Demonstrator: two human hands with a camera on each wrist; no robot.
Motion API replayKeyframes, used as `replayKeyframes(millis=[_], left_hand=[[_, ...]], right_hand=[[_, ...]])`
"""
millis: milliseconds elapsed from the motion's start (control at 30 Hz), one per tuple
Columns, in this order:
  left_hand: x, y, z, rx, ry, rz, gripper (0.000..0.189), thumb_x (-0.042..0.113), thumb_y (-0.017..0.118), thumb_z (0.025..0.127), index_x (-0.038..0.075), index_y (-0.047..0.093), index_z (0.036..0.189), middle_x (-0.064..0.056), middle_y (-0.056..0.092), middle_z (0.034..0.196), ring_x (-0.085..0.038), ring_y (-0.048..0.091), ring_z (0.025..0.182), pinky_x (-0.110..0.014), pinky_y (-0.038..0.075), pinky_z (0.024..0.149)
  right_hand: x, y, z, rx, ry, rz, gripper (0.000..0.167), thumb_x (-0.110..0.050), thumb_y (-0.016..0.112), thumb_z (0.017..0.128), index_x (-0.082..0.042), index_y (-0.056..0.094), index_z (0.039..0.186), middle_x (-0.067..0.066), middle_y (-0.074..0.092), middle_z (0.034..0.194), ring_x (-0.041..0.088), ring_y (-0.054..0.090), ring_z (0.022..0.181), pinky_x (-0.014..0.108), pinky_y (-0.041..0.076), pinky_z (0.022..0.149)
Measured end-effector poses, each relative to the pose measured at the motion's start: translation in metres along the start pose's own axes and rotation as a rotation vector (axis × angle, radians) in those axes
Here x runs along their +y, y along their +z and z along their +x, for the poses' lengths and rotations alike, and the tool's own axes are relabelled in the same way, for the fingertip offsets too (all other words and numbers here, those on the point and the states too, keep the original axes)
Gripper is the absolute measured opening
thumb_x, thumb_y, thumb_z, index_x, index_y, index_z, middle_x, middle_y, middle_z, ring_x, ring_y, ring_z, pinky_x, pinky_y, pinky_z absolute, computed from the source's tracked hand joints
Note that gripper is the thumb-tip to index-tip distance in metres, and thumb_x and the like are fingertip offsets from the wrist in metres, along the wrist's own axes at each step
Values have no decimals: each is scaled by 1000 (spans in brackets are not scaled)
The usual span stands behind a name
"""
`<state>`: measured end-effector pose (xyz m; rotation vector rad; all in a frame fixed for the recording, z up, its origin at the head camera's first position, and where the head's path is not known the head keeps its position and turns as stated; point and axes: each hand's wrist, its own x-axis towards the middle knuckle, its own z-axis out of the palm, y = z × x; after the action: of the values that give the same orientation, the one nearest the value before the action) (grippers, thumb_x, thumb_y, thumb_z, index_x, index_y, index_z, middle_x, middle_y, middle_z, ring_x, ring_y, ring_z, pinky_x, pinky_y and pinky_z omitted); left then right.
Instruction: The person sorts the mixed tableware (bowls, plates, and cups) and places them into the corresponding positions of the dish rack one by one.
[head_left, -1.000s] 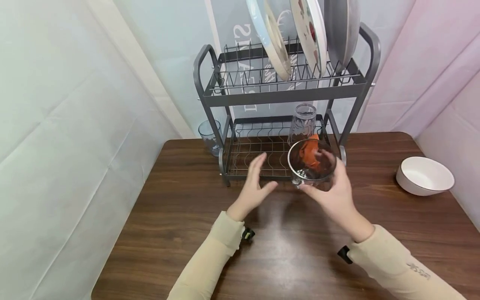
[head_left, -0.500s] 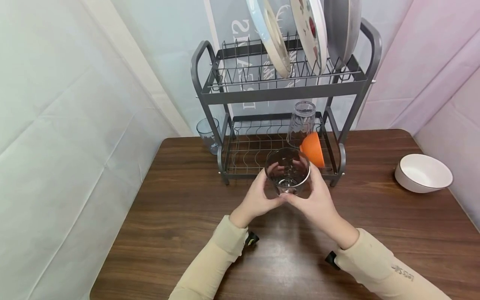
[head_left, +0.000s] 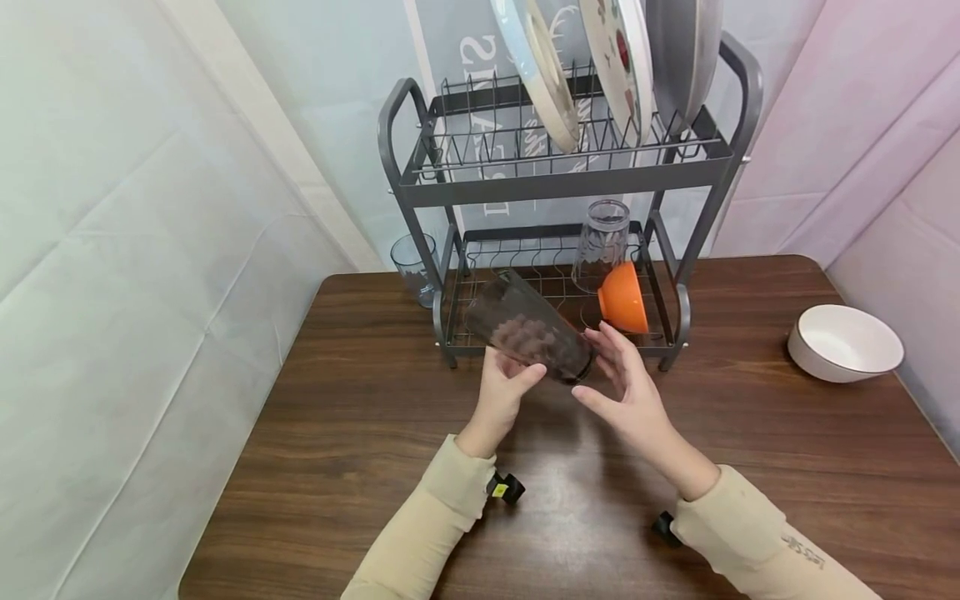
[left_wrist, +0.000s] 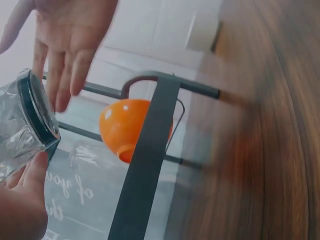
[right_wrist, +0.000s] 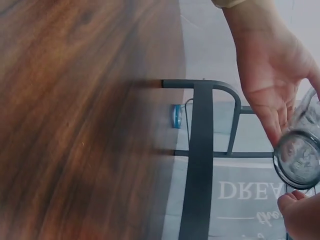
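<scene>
A clear drinking glass (head_left: pixel 528 329) is tilted in the air before the rack's lower tier. My left hand (head_left: pixel 497 400) holds it, thumb on the near side and fingers mostly hidden behind. My right hand (head_left: pixel 637 408) hovers at the glass's lower right end, fingers spread and not curled round it. The left wrist view has that right hand (left_wrist: pixel 75 30) with straight fingers beside the ring-shaped end of the glass (left_wrist: pixel 37 107). From the right wrist, my left hand (right_wrist: pixel 272 75) reaches round the glass (right_wrist: pixel 300 160); whether right fingertips touch it I cannot tell.
A dark two-tier dish rack (head_left: pixel 562 183) stands at the table's back, with several plates upright on top. Its lower tier bears an upturned glass (head_left: pixel 600 250) and a tipped orange bowl (head_left: pixel 624 298). A bluish glass (head_left: pixel 415 271) stands left; a white bowl (head_left: pixel 846 343) sits right.
The glass came from my right hand to the middle, where both hands held it. Now it is tipped over leftward in my left hand, and the right fingers have spread off it.
</scene>
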<state>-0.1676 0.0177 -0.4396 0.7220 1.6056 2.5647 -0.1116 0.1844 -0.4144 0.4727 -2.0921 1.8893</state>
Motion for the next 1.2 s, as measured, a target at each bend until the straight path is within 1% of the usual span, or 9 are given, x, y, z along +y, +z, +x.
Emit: replayKeyframes(millis=[233,400,500,567,667,800,933,1067,1200], left_hand=[[-3,9,0,53,-9,-136,65,34,77,73,20,43,127,9,59,118,-5,57,109,-21,47,90],[-4,11,0,30,-62,-116,74,44,75,71,16,40,131,8,57,119,-4,56,109,-21,46,90],[-4,6,2,-5,-114,23,89,52,71,70,5,34,136,-5,53,126,-8,52,114,-23,43,97],[-5,-1,4,-41,-122,208,85,46,71,75,1,35,137,-13,49,130,-12,49,119,-24,40,101],[-8,-17,9,-64,-32,554,59,25,70,82,-2,45,129,-18,48,130,-20,48,122,-31,37,105],[-5,-43,16,97,187,927,41,6,64,81,-2,53,120,-16,49,129,-28,45,124,-39,33,108],[1,-72,28,346,292,1055,40,1,59,83,-3,50,121,-17,43,132,-29,39,128,-39,29,111],[7,-94,44,505,188,1086,43,5,57,88,-3,43,128,-17,37,134,-30,39,127,-40,33,107],[10,-106,61,521,-15,1106,53,18,53,94,-2,32,138,-18,33,137,-32,41,126,-42,36,105]], right_hand=[[5,8,2,53,36,51,81,20,63,73,-2,28,142,-2,40,135,-2,44,119,8,36,96],[1,12,6,107,73,79,76,18,65,73,-4,34,139,-9,44,129,-2,48,114,8,41,91],[-2,12,8,168,51,102,74,20,65,71,-1,37,136,-6,47,126,2,50,111,10,44,89],[-4,10,10,212,20,99,74,22,66,69,1,38,135,-5,49,124,4,51,109,12,44,90],[-6,4,13,260,-40,89,73,23,65,69,4,40,134,-5,52,123,6,51,111,13,44,92],[-8,-6,17,319,-34,28,72,22,66,69,0,42,134,-7,54,119,6,52,109,11,43,91],[-10,-14,20,372,27,-25,73,21,67,70,-4,44,134,-5,52,115,6,53,102,9,46,84],[-10,-18,21,378,38,-39,73,20,66,70,-4,43,135,-5,49,117,6,54,100,9,48,80],[-7,-19,20,370,63,-176,74,13,71,71,-8,44,136,-10,47,117,4,52,96,6,45,78]])
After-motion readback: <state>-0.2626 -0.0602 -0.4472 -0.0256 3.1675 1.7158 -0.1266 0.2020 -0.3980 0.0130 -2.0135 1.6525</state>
